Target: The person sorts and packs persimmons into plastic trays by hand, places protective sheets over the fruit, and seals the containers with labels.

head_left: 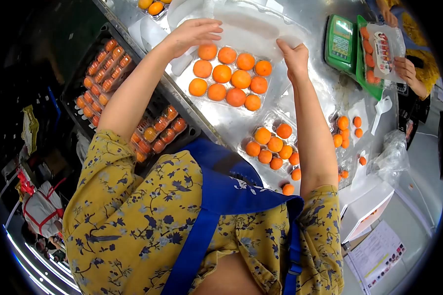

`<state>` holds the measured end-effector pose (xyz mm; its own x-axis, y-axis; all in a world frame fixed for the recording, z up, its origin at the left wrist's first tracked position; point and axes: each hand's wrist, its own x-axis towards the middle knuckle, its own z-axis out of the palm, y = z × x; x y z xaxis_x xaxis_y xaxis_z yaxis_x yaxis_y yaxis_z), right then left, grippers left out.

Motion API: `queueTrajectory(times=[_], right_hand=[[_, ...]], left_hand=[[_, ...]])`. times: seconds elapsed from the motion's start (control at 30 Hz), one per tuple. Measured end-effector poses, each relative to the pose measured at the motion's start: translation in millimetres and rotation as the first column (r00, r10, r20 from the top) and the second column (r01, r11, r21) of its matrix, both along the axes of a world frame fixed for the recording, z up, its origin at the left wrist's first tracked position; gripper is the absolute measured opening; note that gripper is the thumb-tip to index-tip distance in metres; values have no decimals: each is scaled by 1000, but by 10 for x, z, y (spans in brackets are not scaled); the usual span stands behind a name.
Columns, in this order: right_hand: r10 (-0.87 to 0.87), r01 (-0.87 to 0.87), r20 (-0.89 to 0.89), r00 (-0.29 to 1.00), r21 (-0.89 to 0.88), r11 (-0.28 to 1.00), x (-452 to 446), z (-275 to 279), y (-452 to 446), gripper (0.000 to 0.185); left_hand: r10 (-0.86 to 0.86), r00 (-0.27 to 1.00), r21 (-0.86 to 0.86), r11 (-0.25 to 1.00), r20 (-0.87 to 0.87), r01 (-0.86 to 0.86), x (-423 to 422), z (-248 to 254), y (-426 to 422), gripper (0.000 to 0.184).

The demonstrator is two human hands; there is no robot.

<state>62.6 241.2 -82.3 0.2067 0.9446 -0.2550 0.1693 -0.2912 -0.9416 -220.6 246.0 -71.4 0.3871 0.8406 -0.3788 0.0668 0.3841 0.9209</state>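
Observation:
A clear plastic tray [192, 100] of orange round fruit, which look like mandarins [222, 73], lies on the metal table in front of me. Over its far side stands a thin, translucent white sheet [253, 37]. My left hand [197, 37] is at the sheet's left part, with fingers stretched out and touching it. My right hand [294, 56] pinches the sheet's right edge between thumb and fingers. Closer to my body, another clear tray [244, 156] holds smaller orange fruit [274, 144], partly behind my right forearm.
A dark crate [192, 132] of packed fruit boxes stands left of the metal table [300, 12]. On the right are a green scale [340, 44], a white spoon-like scoop [380, 110], loose fruit and crumpled clear plastic [393, 155]. A co-worker's hand [404, 70] holds a sheet over another box.

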Motion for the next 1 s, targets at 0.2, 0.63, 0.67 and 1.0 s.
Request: queueTrajectory(times=[0.2,0.63,0.67,1.0], right_hand=[[138,-157,196,971,86,984,126,-9,-167,28],[131,-198,318,939,188,962,90,-30,-311,24],[129,-192,304,944,186,964,83,-26,-313,24],[197,-256,308,931,165,953,103,76,-346,35]], left_hand=[[99,993,-33,995,64,-97,-193,-18,-231,41],[446,882,-122,894,151,-431,-194,79,-713,32],[448,872,-183,890,196,-417,-149,97,-745,37],[424,687,-308,905,589,-294,138,354,-667,65]])
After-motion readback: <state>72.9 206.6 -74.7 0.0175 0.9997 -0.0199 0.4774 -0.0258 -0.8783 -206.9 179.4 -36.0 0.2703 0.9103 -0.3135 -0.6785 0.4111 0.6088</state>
